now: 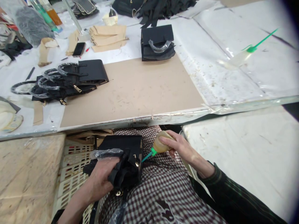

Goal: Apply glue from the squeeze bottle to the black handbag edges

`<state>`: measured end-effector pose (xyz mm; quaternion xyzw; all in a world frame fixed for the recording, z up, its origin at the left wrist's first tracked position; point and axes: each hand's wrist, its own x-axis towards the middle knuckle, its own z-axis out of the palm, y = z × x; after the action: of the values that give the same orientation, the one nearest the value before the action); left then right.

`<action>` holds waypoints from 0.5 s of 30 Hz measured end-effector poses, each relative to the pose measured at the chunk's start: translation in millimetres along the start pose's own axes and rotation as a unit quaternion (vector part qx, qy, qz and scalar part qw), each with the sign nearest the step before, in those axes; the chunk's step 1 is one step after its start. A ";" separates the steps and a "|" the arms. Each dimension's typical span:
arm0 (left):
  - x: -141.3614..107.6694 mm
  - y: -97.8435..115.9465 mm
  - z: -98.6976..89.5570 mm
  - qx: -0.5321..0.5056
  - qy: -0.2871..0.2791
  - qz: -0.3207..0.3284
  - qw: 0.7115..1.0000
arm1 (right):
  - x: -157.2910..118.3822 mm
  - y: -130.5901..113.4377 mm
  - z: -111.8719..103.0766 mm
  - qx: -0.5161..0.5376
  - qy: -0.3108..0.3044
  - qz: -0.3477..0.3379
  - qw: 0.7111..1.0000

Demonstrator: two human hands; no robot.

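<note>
A black handbag [121, 142] rests on my lap, its wrapped handle and gold-coloured hardware showing. My left hand [104, 174] is closed on the bag's dark, bunched material, with the fingertips partly hidden. In my right hand [176, 143] is a squeeze glue bottle [161, 143] of yellowish liquid with a green nozzle. The bottle tilts down to the left, and its tip is at the bag's right edge; whether it touches cannot be made out.
More black handbags [93, 71] lie overlapped at the table's left, and another handbag [157, 42] lies farther back. A second squeeze bottle [240, 57] is at the right. A phone [78, 49] lies near beige strips [108, 35]. Below the table edge is a plastic basket [72, 165].
</note>
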<state>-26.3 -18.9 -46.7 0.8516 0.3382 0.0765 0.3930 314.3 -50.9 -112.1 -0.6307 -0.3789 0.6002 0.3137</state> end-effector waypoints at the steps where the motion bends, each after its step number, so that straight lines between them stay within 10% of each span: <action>1: 0.0 -0.3 0.2 -0.001 0.001 0.000 1.000 | -2.7 -0.5 0.9 0.013 -0.006 0.002 1.000; 15: 3.9 5.5 -4.1 0.008 0.015 0.027 0.999 | -52.3 -31.2 11.5 0.126 -0.039 -0.002 0.991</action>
<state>-22.2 -16.4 -40.5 0.8622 0.3217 0.0971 0.3791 300.1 -80.1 -59.4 -0.5611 -0.3139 0.6668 0.3769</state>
